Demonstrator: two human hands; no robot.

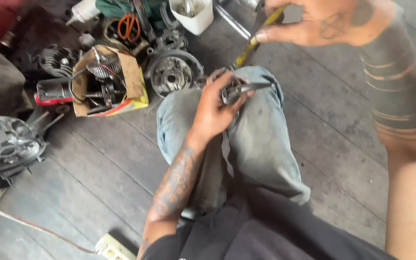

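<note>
Metal engine part (239, 90) rests on the person's knee (261, 82), gripped in the closed left hand (216, 108); right hand (314, 21) pinches a yellow-handled tool (256, 38) above it. Cardboard box (131, 77) sits on the floor nearby.

The right hand (323, 21) is cut off up top, and the yellow-handled tool (253, 41) it's pinching is mostly a blur.

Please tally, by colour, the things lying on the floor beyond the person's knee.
Orange: 1, the scissors
White: 1, the tub
Brown: 1, the cardboard box of parts
Grey metal: 1, the round engine casing
Total: 4
</note>
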